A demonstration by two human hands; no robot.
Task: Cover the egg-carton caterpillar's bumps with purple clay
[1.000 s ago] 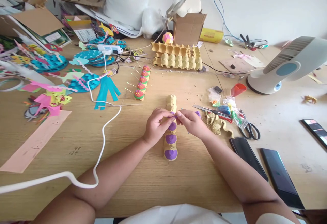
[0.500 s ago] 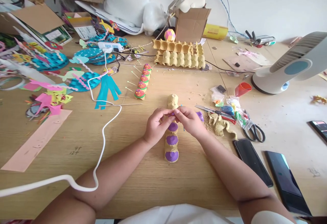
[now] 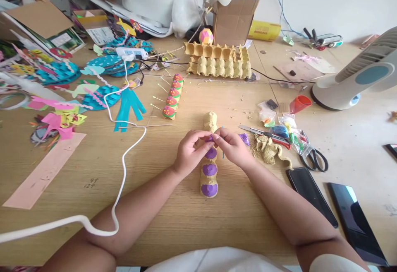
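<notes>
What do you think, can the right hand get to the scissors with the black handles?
Probably yes. The scissors' black handles lie uncovered beyond the crumpled tan scraps, which it could pass over. But the right hand is busy pinching a purple bit with the left hand.

Purple piece [image 3: 210, 138]: left hand [image 3: 192, 151] and right hand [image 3: 232, 147] mostly hide it
Egg-carton strip [image 3: 209, 180]: hands cover part
Fan [image 3: 369, 74]: right edge cuts it
White cable [image 3: 124, 161]: left edge cuts it

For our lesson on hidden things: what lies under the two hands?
A strip of egg carton, some bumps purple, runs beneath the left hand and right hand. Its part directly under them is covered and cannot be seen.
</notes>
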